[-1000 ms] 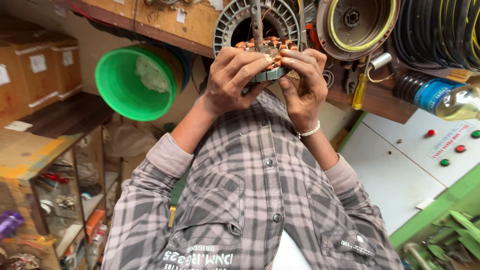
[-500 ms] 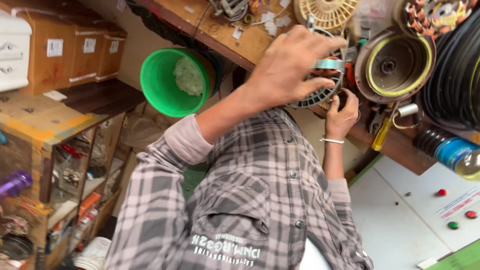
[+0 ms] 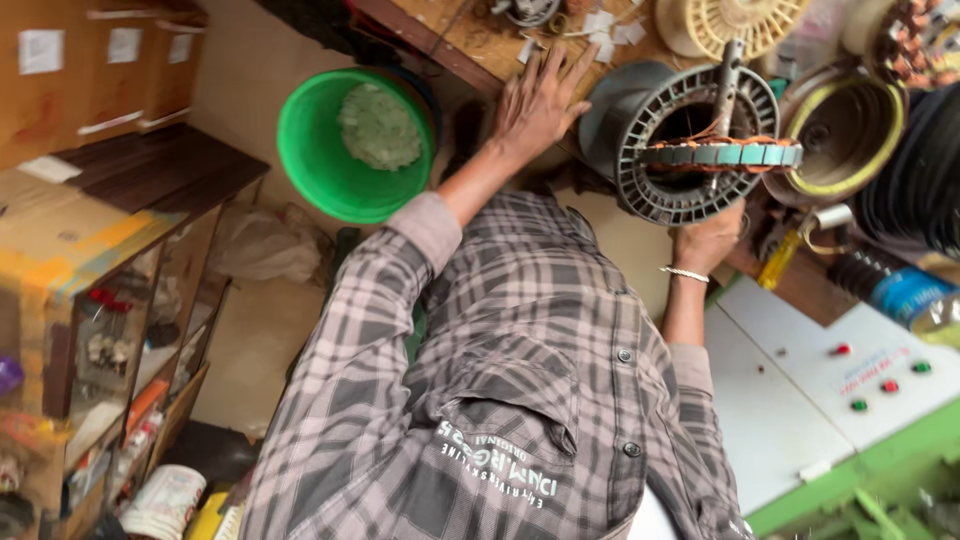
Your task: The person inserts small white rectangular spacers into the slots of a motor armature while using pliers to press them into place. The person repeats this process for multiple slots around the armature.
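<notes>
Risk at the fingers: the right hand (image 3: 705, 240) meets only the lower rim of the grey motor housing (image 3: 640, 120), which stands on edge. If that contact is slight, the housing could likely roll or tip along the counter (image 3: 470, 40).
Risk at the winding: the ring of copper coils (image 3: 720, 153) sits across the housing mouth with a metal rod (image 3: 728, 85) rising through it. A knock from either hand might skew the ring or scuff the wire.
Left fingers: the left hand (image 3: 540, 100) is spread wide and released, palm flat on the wooden counter just beside the housing. It holds nothing.
Right fingers: they are tucked behind the housing rim, so only the back of the hand and a thin bracelet (image 3: 685, 273) show. I cannot tell whether they are clenched on the rim or merely pressing it.
Housing: at the counter's edge, between the two hands, its open side towards the camera.
Near the left hand: small paper scraps (image 3: 605, 25) on the counter, and a green bucket (image 3: 350, 140) off to the left.
Near the right hand: a yellow-handled screwdriver (image 3: 775, 265) and a round yellow-rimmed cover (image 3: 850, 130).
Further out: a white control panel (image 3: 790, 400) with red and green buttons, lower right.
</notes>
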